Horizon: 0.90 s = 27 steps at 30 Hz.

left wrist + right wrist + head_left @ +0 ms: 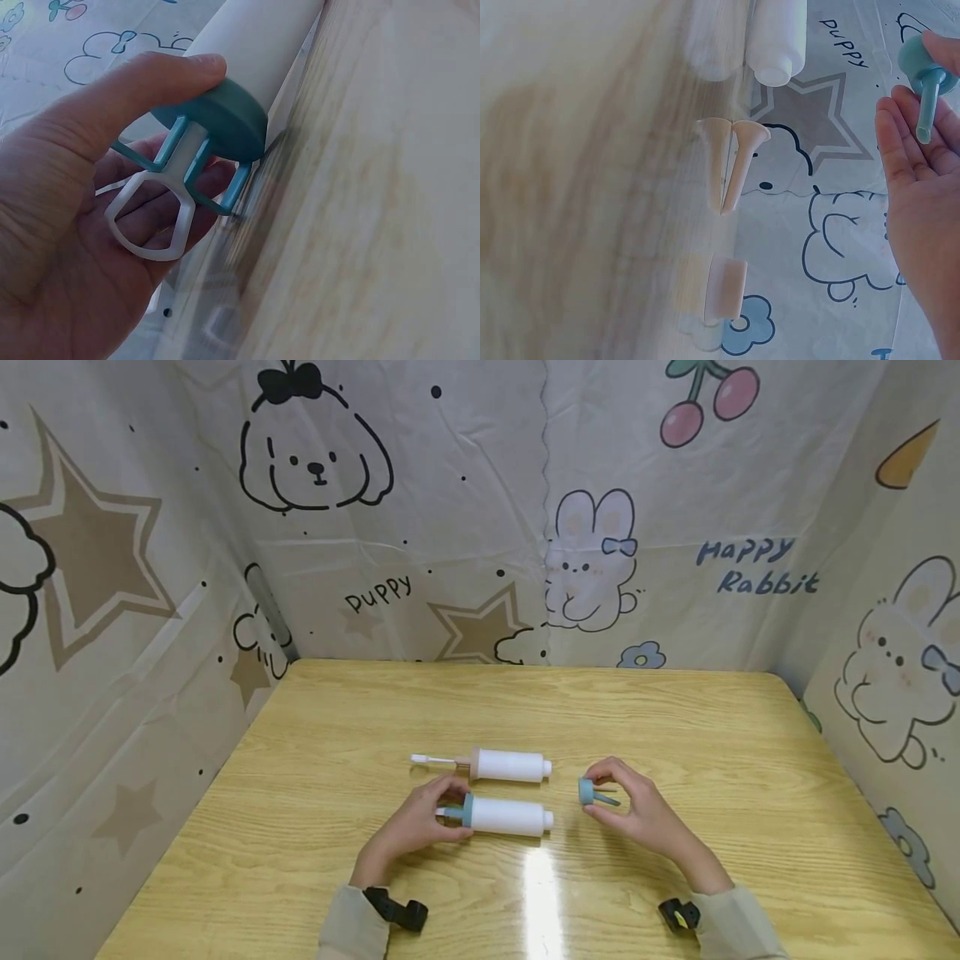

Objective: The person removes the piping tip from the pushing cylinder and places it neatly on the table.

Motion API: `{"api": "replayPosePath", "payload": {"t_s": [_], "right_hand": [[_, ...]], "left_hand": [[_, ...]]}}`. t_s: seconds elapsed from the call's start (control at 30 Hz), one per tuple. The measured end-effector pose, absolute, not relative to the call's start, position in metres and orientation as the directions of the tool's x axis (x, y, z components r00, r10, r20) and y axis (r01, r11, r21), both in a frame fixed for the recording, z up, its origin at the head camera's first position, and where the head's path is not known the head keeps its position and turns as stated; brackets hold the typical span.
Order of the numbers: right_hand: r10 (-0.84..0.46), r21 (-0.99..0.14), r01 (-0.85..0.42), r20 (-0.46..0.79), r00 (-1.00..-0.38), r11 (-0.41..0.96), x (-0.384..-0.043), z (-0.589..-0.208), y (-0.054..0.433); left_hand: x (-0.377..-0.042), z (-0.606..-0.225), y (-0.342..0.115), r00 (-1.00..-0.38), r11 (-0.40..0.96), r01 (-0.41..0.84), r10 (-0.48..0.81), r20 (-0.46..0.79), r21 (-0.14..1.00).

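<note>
My left hand (422,821) grips the teal collar of a white syringe (506,817), its small tip pointing right. The left wrist view shows the collar's teal finger loops and a white plunger ring (154,251) beside my palm. To the right, my right hand (637,806) pinches a teal round piece (586,792) with narrow stem-like parts, held apart from the syringe. In the right wrist view a tube-like stem projects from that teal piece (928,105). A second white syringe (510,765) with a pinkish-tan collar lies just beyond, its plunger extending left.
On the tabletop in the right wrist view are a flared tan piece (742,161) narrowing to one end and a short tan cap-like piece (733,289). Printed cloth (465,510) hangs behind the wooden table (337,710) and along its sides.
</note>
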State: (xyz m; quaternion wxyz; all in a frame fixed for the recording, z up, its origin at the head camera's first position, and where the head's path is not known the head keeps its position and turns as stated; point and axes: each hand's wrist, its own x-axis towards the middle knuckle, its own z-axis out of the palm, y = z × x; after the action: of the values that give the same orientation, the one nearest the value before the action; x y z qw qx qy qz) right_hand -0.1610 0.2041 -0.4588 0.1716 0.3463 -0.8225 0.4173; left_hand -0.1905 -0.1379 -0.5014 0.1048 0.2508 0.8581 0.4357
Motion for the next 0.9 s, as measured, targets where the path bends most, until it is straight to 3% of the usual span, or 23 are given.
{"api": "replayPosePath", "payload": {"t_s": [0.2, 0.57, 0.73, 0.9], "right_hand": [[-0.433, -0.556, -0.713, 0.567, -0.701, 0.426, -0.17, -0.479, 0.212], [-0.437, -0.557, -0.708, 0.557, -0.706, 0.434, -0.172, -0.481, 0.212], [-0.437, -0.571, -0.699, 0.545, -0.715, 0.43, -0.171, -0.48, 0.212], [-0.44, -0.584, -0.698, 0.543, -0.716, 0.415, -0.171, -0.479, 0.209]], "left_hand": [[-0.189, -0.5, -0.138, -0.852, 0.493, 0.341, 0.522, 0.041, 0.8], [-0.187, -0.496, -0.138, -0.869, 0.453, 0.348, 0.485, 0.101, 0.821], [-0.187, -0.492, -0.135, -0.875, 0.445, 0.41, 0.438, 0.206, 0.796], [-0.187, -0.485, -0.125, -0.839, 0.411, 0.517, 0.416, 0.35, 0.751]]}}
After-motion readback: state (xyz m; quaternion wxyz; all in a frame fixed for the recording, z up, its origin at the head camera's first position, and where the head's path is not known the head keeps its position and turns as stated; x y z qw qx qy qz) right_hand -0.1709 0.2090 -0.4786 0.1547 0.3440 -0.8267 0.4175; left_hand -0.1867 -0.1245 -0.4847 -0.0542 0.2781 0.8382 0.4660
